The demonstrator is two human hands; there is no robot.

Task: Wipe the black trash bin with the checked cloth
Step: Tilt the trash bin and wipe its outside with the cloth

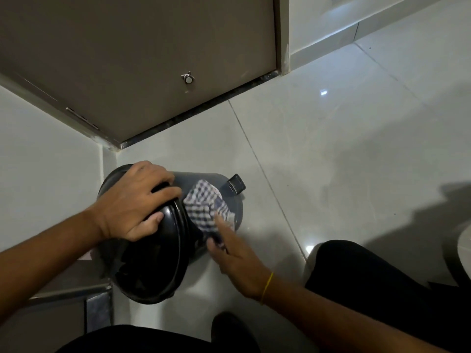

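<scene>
Here the bin (pixel 163 238) serves as the landmark: a black, round trash bin tipped over toward the camera on the pale tiled floor (pixel 331 161), in the corner where a grey wall (pixel 46 161) meets a brown door (pixel 140 59).

Left of the bin, a bare forearm reaches in, and the left hand (pixel 132 202) lies on top of the bin's lid end — fingers curled over the dark rim, thumb pressed against the glossy lid, gripping the bin. Below the bin on that side a low metal-edged step (pixel 71 291) shows.

On the bin's upturned side lies the cloth (pixel 206 205), blue-and-white checked and crumpled, touching the dark plastic. The right hand (pixel 234 253) presses on the cloth's near edge with fingers stretched out flat — not clenched; the hand is blurred, so I cannot tell whether any finger pinches the fabric. A yellow band (pixel 267 286) circles that wrist.

Beyond the cloth, at the bin's far end, a ribbed black pedal (pixel 237 184) sticks out just above the floor.

Right of the bin, a knee in dark cloth (pixel 356 271) rests near the floor.
</scene>
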